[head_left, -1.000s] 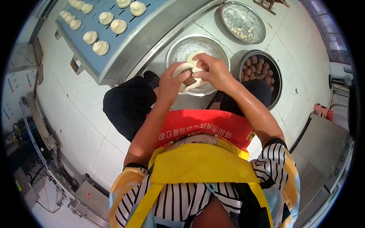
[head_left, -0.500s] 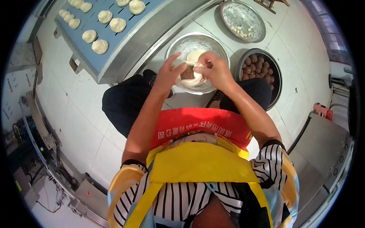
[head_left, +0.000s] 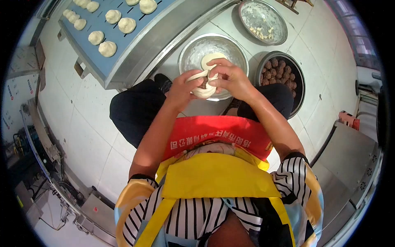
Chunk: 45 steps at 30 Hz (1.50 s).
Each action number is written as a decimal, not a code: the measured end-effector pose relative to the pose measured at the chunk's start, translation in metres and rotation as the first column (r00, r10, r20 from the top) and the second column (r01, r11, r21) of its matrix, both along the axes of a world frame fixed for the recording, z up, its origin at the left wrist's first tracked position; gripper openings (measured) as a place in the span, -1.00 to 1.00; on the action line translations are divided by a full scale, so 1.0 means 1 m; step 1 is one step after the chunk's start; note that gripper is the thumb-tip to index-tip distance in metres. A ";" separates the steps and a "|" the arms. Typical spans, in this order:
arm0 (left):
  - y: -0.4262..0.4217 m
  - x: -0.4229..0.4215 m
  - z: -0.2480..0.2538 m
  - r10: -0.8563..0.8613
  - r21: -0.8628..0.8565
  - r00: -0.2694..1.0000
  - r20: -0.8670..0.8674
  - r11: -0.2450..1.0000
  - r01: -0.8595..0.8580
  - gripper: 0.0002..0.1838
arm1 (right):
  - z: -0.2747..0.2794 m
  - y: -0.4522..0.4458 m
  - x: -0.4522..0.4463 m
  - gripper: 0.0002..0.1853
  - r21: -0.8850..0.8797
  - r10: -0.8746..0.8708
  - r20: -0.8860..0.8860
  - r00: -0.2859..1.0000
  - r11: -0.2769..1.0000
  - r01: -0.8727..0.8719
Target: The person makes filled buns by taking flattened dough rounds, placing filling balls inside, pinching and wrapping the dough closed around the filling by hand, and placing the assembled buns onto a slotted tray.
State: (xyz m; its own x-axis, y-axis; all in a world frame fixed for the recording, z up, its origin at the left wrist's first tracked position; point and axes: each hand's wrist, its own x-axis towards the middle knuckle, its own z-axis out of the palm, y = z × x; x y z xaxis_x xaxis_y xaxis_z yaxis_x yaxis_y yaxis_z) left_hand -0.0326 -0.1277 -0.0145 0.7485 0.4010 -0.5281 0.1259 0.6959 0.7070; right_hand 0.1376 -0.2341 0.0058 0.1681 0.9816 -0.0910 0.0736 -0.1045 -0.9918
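Between my hands is a piece of pale dough (head_left: 204, 91) wrapped partway round a brown ball of filling (head_left: 203, 83). My left hand (head_left: 183, 87) cups the dough from the left, its thumb near the filling. The fingers of my right hand (head_left: 231, 80) pinch the dough's right edge. Both hands are above the near part of a metal bowl (head_left: 191, 51) dusted with flour. A flat round of dough (head_left: 210, 59) lies in the bowl, partly hidden by my right hand.
Several dough balls (head_left: 108, 49) sit on a blue slotted belt (head_left: 119, 31) at upper left. A dark tub (head_left: 302, 88) of brown filling balls (head_left: 277, 72) stands at right. Behind it is a metal pan (head_left: 263, 18) with pale crumbs. My knees flank the bowl.
The dough has closed further around the filling, so less brown shows. My left hand has come in nearer and wrapped lower round the dough; my right fingers have shifted along its edge.
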 end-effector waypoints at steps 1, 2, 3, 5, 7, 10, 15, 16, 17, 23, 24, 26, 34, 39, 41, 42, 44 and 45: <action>0.003 -0.001 -0.002 -0.032 0.019 0.999 0.015 0.999 0.032 -0.57 | -0.004 0.000 -0.002 -0.84 0.023 -0.015 0.006 1.000 1.000 0.015; 0.005 0.000 -0.003 -0.064 0.039 0.997 0.031 0.997 0.063 -0.58 | -0.006 -0.001 -0.004 -0.84 0.027 -0.039 0.083 0.996 0.999 0.036; 0.002 0.001 -0.001 -0.024 0.080 1.000 -0.013 0.996 0.025 -0.59 | -0.007 -0.003 -0.007 -0.84 0.035 -0.061 0.161 0.985 0.998 0.056; -0.007 0.006 0.007 0.061 0.165 0.993 -0.100 0.985 -0.044 -0.60 | -0.005 -0.001 -0.012 -0.84 -0.002 -0.117 0.217 0.969 0.993 0.120; -0.011 0.010 0.002 0.106 0.269 0.987 -0.123 0.961 -0.070 -0.60 | 0.001 0.003 -0.013 -0.85 -0.092 -0.188 0.191 0.963 0.974 0.209; -0.012 0.009 -0.008 0.082 0.333 0.987 -0.142 0.942 -0.030 -0.60 | -0.005 0.008 -0.008 -0.86 0.012 -0.099 0.357 0.929 0.995 0.102; 0.004 0.002 -0.007 -0.136 0.571 0.970 -0.203 0.788 0.230 -0.60 | -0.007 0.005 -0.009 -0.91 0.083 -0.011 0.302 0.953 0.996 -0.015; 0.009 0.002 -0.009 -0.173 0.620 0.957 -0.235 0.731 0.284 -0.60 | -0.006 0.005 -0.009 -0.92 0.114 -0.028 0.275 0.961 0.993 -0.004; 0.012 0.003 -0.011 -0.207 0.664 0.941 -0.269 0.668 0.337 -0.61 | -0.007 0.005 -0.008 -0.92 0.101 -0.008 0.294 0.956 0.995 -0.022; -0.009 0.023 0.003 0.231 0.133 0.949 -0.213 0.969 -0.206 -0.54 | -0.011 0.015 -0.005 -0.80 -0.040 -0.226 0.226 0.948 0.970 0.241; -0.014 0.027 -0.001 0.222 0.013 0.964 -0.145 0.975 -0.223 -0.49 | -0.011 0.018 -0.008 -0.77 -0.060 -0.274 0.210 0.939 0.955 0.292; -0.016 0.025 -0.008 0.260 -0.016 0.964 -0.050 0.965 -0.261 -0.51 | -0.009 0.018 -0.010 -0.72 -0.029 -0.259 0.248 0.934 0.961 0.274; -0.007 0.017 0.013 0.168 0.107 0.986 -0.019 0.980 -0.165 -0.57 | -0.002 0.009 -0.001 -0.70 0.042 -0.085 0.359 0.929 0.996 0.075; 0.000 0.009 0.012 -0.011 0.227 0.998 -0.057 0.974 0.024 -0.57 | -0.006 0.008 -0.007 -0.76 0.281 -0.145 0.452 0.880 0.959 0.013; 0.002 0.008 0.015 -0.093 0.241 0.987 -0.132 0.963 0.123 -0.58 | -0.010 0.007 -0.008 -0.78 0.302 -0.139 0.541 0.829 0.953 -0.037; 0.003 0.008 0.018 -0.134 0.245 0.976 -0.170 0.954 0.174 -0.58 | -0.012 0.006 -0.006 -0.80 0.284 -0.127 0.589 0.798 0.957 -0.057; 0.005 0.007 0.027 -0.103 0.331 0.978 -0.180 0.930 0.159 -0.61 | -0.011 0.007 -0.003 -0.82 0.164 -0.127 0.463 0.877 0.985 0.056; 0.005 0.007 0.030 -0.088 0.373 0.979 -0.182 0.915 0.152 -0.62 | -0.007 0.008 -0.003 -0.83 0.036 -0.165 0.274 0.947 0.986 0.162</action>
